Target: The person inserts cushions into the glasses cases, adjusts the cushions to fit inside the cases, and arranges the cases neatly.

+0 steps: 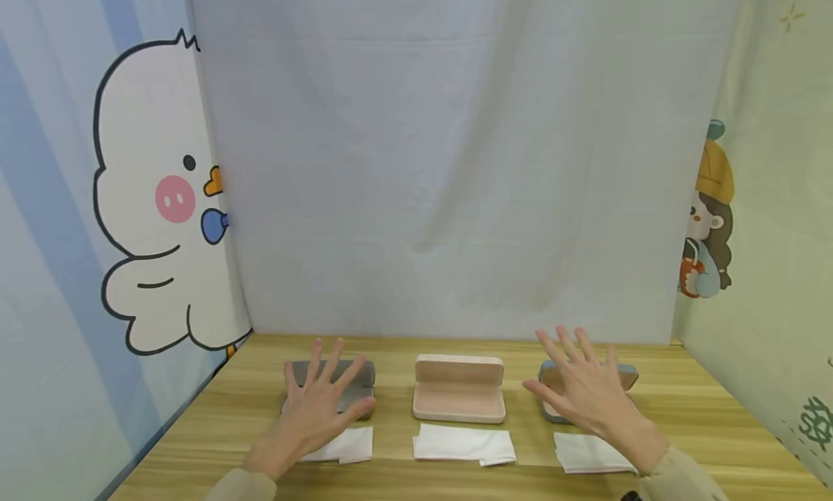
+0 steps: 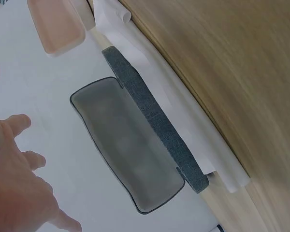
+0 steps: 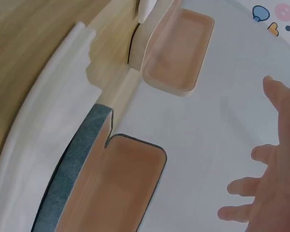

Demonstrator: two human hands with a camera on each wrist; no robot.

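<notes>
Three eyeglass cases stand in a row with their lids up. My left hand [image 1: 317,398], fingers spread, is held over the dark grey case [image 2: 128,145] on the left and hides part of it. In the middle is the white case with a pink lining [image 1: 458,401]; neither hand is on it. Over the blue case with a tan lining [image 3: 130,179] on the right hovers my right hand [image 1: 588,394], its fingers also spread. Both wrist views show the hands apart from the cases, holding nothing. The inside of each case that shows holds no glasses.
In front of the cases lie a left white cloth [image 1: 354,443], a middle folded cloth [image 1: 463,443] and a right cloth [image 1: 586,454], partly behind the forearms. All rest on a wood-grain table [image 1: 390,481]. A pale curtain [image 1: 455,161] hangs behind; printed curtains flank both sides.
</notes>
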